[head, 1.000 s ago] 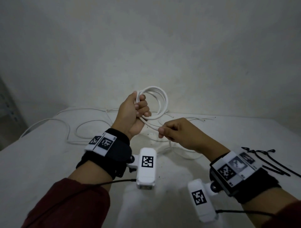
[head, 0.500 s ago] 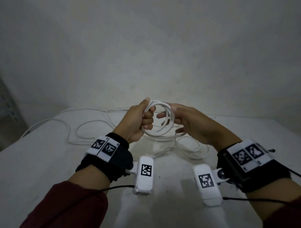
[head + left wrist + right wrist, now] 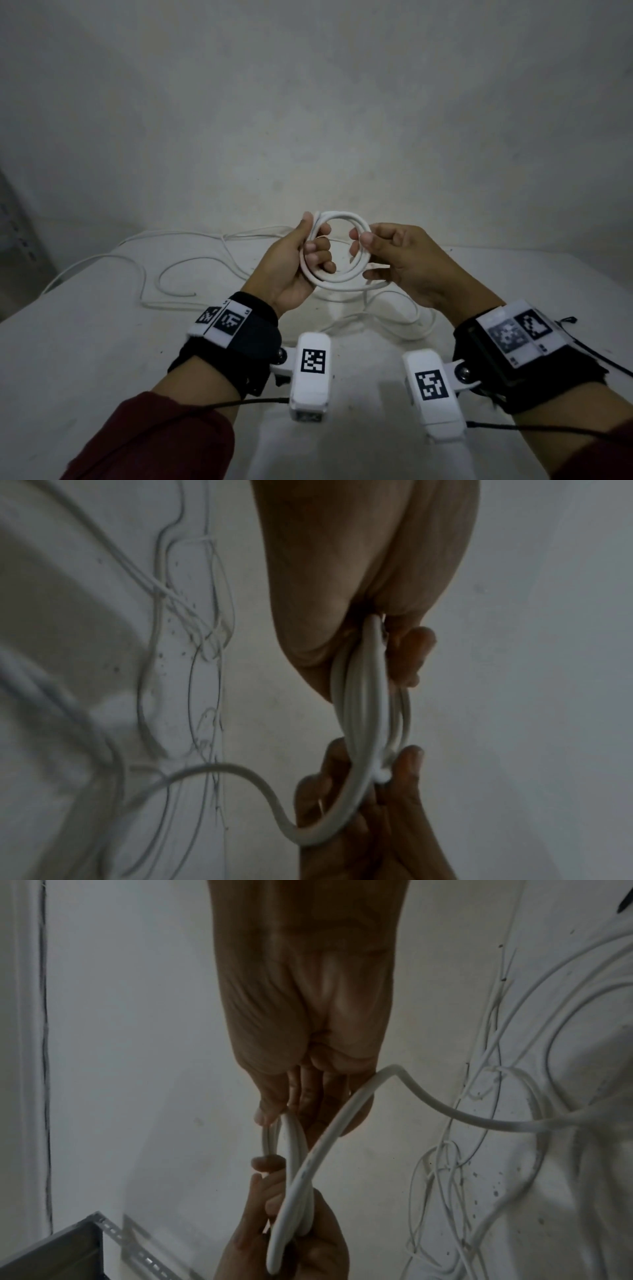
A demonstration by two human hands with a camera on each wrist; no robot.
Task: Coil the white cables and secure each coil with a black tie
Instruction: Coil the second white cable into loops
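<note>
A white cable coil (image 3: pixel 342 216) of several loops is held upright above the table. My left hand (image 3: pixel 313 236) grips its left side, thumb on the near face and fingers curled through the ring. On the right side, my right hand (image 3: pixel 363 246) pinches the loops and the cable's loose tail (image 3: pixel 411 308), which drops to the table below. The left wrist view shows the coil (image 3: pixel 363 696) edge-on between both hands. In the right wrist view the tail (image 3: pixel 445 1110) leaves the coil (image 3: pixel 294 1164) toward the right. Just one end of a black tie (image 3: pixel 569 320) pokes out behind my right wristband.
More white cables (image 3: pixel 150 274) lie looped on the white table's (image 3: pixel 85 359) left and back parts. A grey metal shelf frame (image 3: pixel 68 1253) stands off the table's left side. A pale wall rises close behind the table.
My right hand came up from the tail below the coil and now pinches the coil's right side, adding a loop. The coil sank a little and turned to face me.
</note>
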